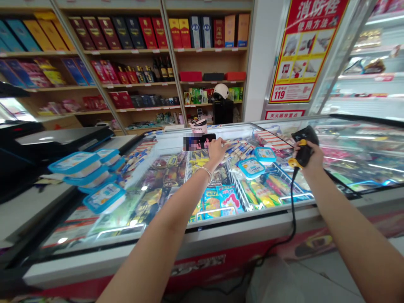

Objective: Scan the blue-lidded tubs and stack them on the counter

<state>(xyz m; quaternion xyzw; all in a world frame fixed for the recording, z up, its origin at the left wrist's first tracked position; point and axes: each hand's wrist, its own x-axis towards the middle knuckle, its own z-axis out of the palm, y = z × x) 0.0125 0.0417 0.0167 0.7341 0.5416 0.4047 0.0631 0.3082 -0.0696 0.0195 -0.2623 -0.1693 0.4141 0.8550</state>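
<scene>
My right hand (311,158) grips a black and yellow barcode scanner (303,145) over the chest freezer (221,227); its black cable (292,210) hangs down the front. My left hand (217,150), a bracelet on its wrist, reaches across the open middle of the freezer toward a black phone (207,139) lying on the far rim. The fingers curl at the phone's edge; whether they hold it I cannot tell. Two blue-lidded ice cream tubs (257,162) lie in the wire baskets just right of that hand, among many wrapped ice creams.
A pile of blue-lidded tubs (91,176) rests on the freezer's left glass lid. A dark counter with a machine (47,147) stands at left. Shelves of boxed goods (142,54) fill the back wall. A red poster (303,50) and a refrigerated case (366,71) are at right.
</scene>
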